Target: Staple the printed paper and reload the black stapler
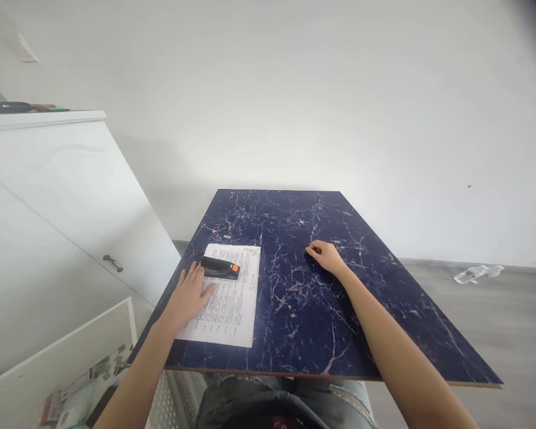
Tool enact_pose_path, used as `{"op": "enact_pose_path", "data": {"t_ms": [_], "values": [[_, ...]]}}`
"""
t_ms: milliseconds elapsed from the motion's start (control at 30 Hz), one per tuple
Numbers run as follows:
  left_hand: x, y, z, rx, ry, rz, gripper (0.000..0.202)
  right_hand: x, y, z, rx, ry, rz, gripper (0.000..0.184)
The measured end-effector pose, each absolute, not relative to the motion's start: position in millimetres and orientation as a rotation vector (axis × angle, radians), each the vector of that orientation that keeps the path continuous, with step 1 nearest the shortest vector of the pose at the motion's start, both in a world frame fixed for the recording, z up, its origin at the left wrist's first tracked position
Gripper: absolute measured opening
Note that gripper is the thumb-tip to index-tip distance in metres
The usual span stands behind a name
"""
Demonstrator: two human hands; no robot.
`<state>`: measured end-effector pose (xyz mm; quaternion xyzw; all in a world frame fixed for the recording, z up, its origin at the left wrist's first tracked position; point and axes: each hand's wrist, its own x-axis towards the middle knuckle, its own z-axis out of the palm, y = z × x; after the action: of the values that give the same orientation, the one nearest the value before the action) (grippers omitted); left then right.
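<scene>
My left hand [188, 300] lies flat with its fingers spread on the left edge of a printed sheet of paper [232, 322]. Its fingertips reach the end of a black stapler [218, 266] with an orange patch, which rests across the upper part of the sheet. Farther right, my right hand [327, 257] is on the dark blue marbled table [295, 322], its fingers curled together in a pinch. Whatever may be between those fingers is too small or hidden to name. A small pale strip [227, 237] lies just beyond the paper.
A white cabinet [62, 196] with a dark handle stands to the left. Below it, an open drawer [67, 357] holds several items. A plain wall rises behind the table. On the floor at right lies a clear plastic piece [477, 273].
</scene>
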<state>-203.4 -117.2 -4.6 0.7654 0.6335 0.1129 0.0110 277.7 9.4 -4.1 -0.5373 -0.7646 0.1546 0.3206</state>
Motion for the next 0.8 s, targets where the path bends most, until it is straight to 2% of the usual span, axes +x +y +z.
{"op": "enact_pose_path", "data": {"t_ms": [233, 567, 700, 800], "values": [[-156, -116, -7, 2.321, 2.005, 0.437, 0.080, 276, 9, -2, -1.396, -2.007, 0.391, 0.030], [-27, -118, -7, 2.277, 1.964, 0.484, 0.077, 274, 7, -2, -1.290, -1.899, 0.494, 0.035], [1, -120, -10, 2.297, 1.892, 0.527, 0.077, 269, -2, 12, -1.214, -1.839, 0.503, 0.035], [8, -124, -15, 2.290, 1.851, 0.525, 0.079, 257, -18, 30, -0.995, -1.998, 0.468, 0.032]]}}
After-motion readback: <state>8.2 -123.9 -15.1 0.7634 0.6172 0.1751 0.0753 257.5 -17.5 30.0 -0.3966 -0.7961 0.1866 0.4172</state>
